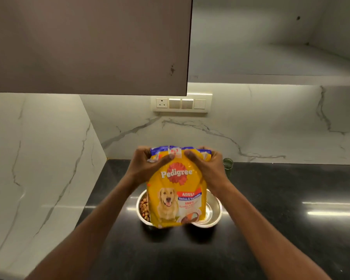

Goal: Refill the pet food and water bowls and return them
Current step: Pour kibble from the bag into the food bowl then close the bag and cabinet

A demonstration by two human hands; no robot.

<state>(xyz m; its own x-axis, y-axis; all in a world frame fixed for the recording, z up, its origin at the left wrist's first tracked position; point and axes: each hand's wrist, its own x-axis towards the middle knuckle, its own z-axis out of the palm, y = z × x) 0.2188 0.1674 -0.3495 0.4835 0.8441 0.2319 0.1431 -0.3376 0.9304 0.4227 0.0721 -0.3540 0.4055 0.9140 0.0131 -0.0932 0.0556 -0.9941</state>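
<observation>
**Both hands hold the food bag over the bowls**

The left hand (148,164) and right hand (208,165) each pinch the top edge of the upright yellow bag (176,190), thumbs on its near face. Beneath it on the black table (291,229) stand two steel bowls: the left bowl (142,207) holds kibble (144,209), the right bowl (213,211) looks shiny inside. A small glass (228,163) stands far right of the bag.

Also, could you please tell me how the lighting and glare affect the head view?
Head view: under-cabinet lighting washes the marble backsplash bright; streaky glare lies on the black countertop and the steel bowls; wide-angle distortion bends the edges; the dog food bag reads sharp.
</observation>
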